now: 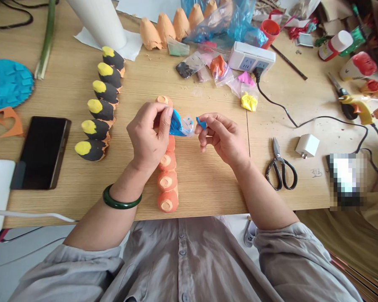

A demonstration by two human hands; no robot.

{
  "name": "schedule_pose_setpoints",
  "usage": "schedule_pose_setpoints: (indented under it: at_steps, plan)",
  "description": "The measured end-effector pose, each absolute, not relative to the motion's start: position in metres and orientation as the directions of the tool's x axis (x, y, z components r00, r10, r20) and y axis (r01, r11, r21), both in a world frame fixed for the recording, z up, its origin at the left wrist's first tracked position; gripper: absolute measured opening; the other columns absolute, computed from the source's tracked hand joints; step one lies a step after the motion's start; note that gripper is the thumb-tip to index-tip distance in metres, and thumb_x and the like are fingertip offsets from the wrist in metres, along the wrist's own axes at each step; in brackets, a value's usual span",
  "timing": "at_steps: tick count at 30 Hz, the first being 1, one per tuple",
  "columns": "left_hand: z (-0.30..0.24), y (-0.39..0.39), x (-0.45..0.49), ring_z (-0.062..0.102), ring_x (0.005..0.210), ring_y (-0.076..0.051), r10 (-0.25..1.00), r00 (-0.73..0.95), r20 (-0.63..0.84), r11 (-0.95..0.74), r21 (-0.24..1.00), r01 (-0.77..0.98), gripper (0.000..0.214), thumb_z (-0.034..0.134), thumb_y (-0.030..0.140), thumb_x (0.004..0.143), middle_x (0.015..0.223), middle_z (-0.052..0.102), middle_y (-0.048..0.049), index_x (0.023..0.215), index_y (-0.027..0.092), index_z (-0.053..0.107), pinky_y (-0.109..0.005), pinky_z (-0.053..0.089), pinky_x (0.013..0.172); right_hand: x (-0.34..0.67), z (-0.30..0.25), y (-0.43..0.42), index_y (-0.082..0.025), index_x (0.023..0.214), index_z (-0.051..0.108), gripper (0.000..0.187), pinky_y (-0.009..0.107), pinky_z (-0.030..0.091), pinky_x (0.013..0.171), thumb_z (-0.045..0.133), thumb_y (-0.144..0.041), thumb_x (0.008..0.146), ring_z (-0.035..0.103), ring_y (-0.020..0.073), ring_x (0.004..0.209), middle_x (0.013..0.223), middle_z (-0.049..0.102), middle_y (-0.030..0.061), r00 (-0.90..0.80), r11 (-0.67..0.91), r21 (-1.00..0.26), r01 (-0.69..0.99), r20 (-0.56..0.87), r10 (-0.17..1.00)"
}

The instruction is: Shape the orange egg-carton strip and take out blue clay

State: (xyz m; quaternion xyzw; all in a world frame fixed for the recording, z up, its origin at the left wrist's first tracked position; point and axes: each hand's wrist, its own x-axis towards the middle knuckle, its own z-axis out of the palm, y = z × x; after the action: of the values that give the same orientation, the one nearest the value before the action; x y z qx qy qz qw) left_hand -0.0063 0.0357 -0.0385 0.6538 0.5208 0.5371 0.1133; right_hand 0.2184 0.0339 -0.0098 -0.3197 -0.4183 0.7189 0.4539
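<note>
My left hand [149,136] is closed on a small clear bag of blue clay [180,125], held above the wooden table [208,184]. My right hand [222,136] pinches a small bit of blue clay [201,123] just right of the bag's mouth. Under my hands lies a row of orange egg-carton cones [167,181], running from the table's front edge away from me. A second row of cones painted black with yellow tips [101,105] lies to the left.
A black phone [42,152] lies at left, a blue disc [6,84] beyond it. Scissors [280,165], a white charger [307,145], a glue gun [353,102] and cable are at right. Small clay bags [222,71], a power strip [251,58] and more orange cones [173,26] sit behind.
</note>
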Motion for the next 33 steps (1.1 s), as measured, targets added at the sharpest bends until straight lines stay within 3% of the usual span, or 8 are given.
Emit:
schedule_pose_setpoints:
  at_steps: [6, 10, 16, 23, 28, 33]
  plan:
    - [-0.039, 0.036, -0.006, 0.076, 0.09, -0.023, 0.821, -0.103, 0.562, -0.414, 0.71, 0.57, 0.048, 0.06, 0.075, 0.114, 0.096, 0.078, -0.0023, 0.105, 0.028, 0.071, -0.045, 0.055, 0.08, 0.221, -0.015, 0.039, -0.019, 0.11, 0.075, 0.049, 0.022, 0.068, 0.058, 0.103, -0.052, 0.086, 0.074, 0.009, 0.068, 0.093, 0.082, -0.0021, -0.423, -0.227, -0.888, -0.399, -0.042, 0.905]
    - [-0.041, 0.037, -0.008, 0.07, 0.083, -0.018, 0.806, -0.113, 0.581, -0.432, 0.708, 0.559, 0.043, 0.065, 0.073, 0.113, 0.094, 0.077, 0.0008, 0.104, 0.031, 0.072, -0.041, 0.055, 0.078, 0.22, -0.014, 0.04, -0.019, 0.1, 0.075, 0.053, 0.021, 0.066, 0.056, 0.106, -0.056, 0.08, 0.07, 0.0077, 0.062, 0.086, 0.08, -0.0033, -0.39, -0.235, -0.896, -0.377, -0.077, 0.917]
    - [-0.035, 0.033, -0.004, 0.07, 0.085, -0.022, 0.81, -0.078, 0.581, -0.446, 0.698, 0.56, 0.039, 0.062, 0.068, 0.115, 0.096, 0.076, -0.0018, 0.105, 0.032, 0.073, -0.042, 0.054, 0.081, 0.217, -0.008, 0.035, -0.019, 0.093, 0.074, 0.06, 0.018, 0.056, 0.047, 0.104, -0.068, 0.075, 0.056, 0.0052, 0.053, 0.071, 0.069, -0.0069, -0.332, -0.192, -0.952, -0.237, -0.106, 0.937]
    - [-0.026, 0.026, 0.002, 0.072, 0.086, -0.022, 0.793, -0.043, 0.607, -0.473, 0.659, 0.584, 0.034, 0.058, 0.06, 0.119, 0.097, 0.075, -0.0026, 0.105, 0.032, 0.073, -0.041, 0.055, 0.083, 0.212, -0.006, 0.031, -0.017, 0.087, 0.074, 0.057, 0.016, 0.051, 0.044, 0.102, -0.066, 0.08, 0.052, 0.0043, 0.052, 0.067, 0.064, -0.007, -0.306, -0.112, -0.983, -0.147, -0.063, 0.95]
    - [-0.026, 0.024, 0.008, 0.073, 0.084, -0.021, 0.687, 0.016, 0.726, -0.556, 0.511, 0.656, 0.033, 0.055, 0.049, 0.122, 0.092, 0.075, -0.0026, 0.103, 0.028, 0.071, -0.04, 0.056, 0.081, 0.215, -0.003, 0.029, -0.017, 0.091, 0.076, 0.059, 0.018, 0.056, 0.047, 0.102, -0.069, 0.08, 0.057, 0.0056, 0.055, 0.072, 0.069, -0.0045, -0.401, -0.194, -0.953, -0.233, -0.088, 0.912]
    - [-0.036, 0.03, 0.01, 0.069, 0.084, -0.022, 0.681, -0.027, 0.732, -0.528, 0.516, 0.674, 0.04, 0.053, 0.056, 0.122, 0.09, 0.075, -0.0038, 0.1, 0.027, 0.069, -0.041, 0.056, 0.083, 0.214, 0.005, 0.025, -0.018, 0.09, 0.077, 0.055, 0.019, 0.061, 0.051, 0.097, -0.069, 0.087, 0.059, 0.0072, 0.059, 0.076, 0.072, -0.0018, -0.433, -0.202, -0.953, -0.225, -0.087, 0.897]
